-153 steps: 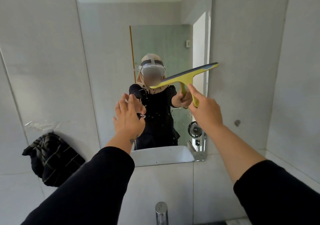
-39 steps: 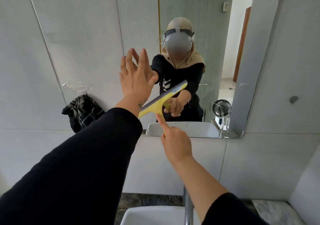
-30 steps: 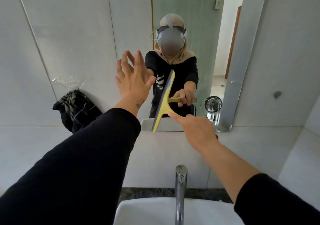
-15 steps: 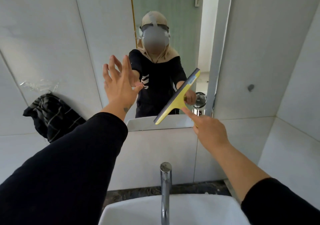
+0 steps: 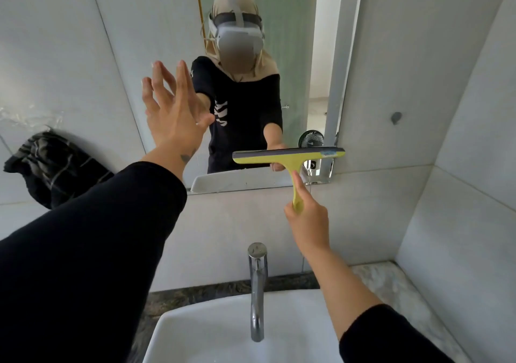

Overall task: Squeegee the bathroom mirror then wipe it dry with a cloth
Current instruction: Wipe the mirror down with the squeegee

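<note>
Since half a second ago, the yellow squeegee [image 5: 289,157] has swung from a slant to level, its blade now lying horizontal across the lower right part of the mirror [image 5: 156,55], just above the bottom edge. Whether the blade touches the glass cannot be told.

Head view: the right hand [image 5: 307,220] grips the squeegee's handle from below, fingers curled around it and forefinger stretched up along the stem. The left hand [image 5: 174,111] is raised at the mirror's lower left, fingers spread wide and holding nothing, palm toward the glass.

A dark striped cloth [image 5: 53,164] hangs on the tiled wall, well to the left of the mirror. Near the viewer, a chrome tap [image 5: 257,287] stands over a white basin [image 5: 212,332]. Both arms wear black sleeves.
</note>
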`<act>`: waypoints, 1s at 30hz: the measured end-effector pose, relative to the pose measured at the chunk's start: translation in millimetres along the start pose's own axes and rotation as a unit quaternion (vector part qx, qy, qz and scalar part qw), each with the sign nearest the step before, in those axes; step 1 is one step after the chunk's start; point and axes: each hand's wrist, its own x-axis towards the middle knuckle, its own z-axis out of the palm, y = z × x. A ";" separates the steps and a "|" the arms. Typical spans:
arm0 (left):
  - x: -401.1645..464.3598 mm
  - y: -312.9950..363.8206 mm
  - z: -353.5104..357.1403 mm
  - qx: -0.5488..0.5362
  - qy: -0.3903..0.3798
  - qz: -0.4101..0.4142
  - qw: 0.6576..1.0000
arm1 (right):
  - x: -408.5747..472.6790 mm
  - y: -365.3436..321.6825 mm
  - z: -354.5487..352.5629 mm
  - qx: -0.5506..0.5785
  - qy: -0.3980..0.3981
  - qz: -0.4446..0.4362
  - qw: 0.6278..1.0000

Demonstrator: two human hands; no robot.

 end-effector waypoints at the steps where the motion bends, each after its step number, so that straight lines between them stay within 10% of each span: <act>1: -0.1 0.1 -0.7 0.002 -0.001 0.000 1.000 | -3.5 -1.3 7.8 0.043 0.004 0.021 0.999; 12: -6.2 -0.3 -14.2 0.009 0.051 0.009 0.999 | -37.2 -34.2 67.1 0.353 0.014 0.208 0.912; 30: 1.5 -20.5 -35.1 0.050 0.001 0.068 0.996 | -80.9 -78.1 137.8 0.250 -0.015 0.132 0.959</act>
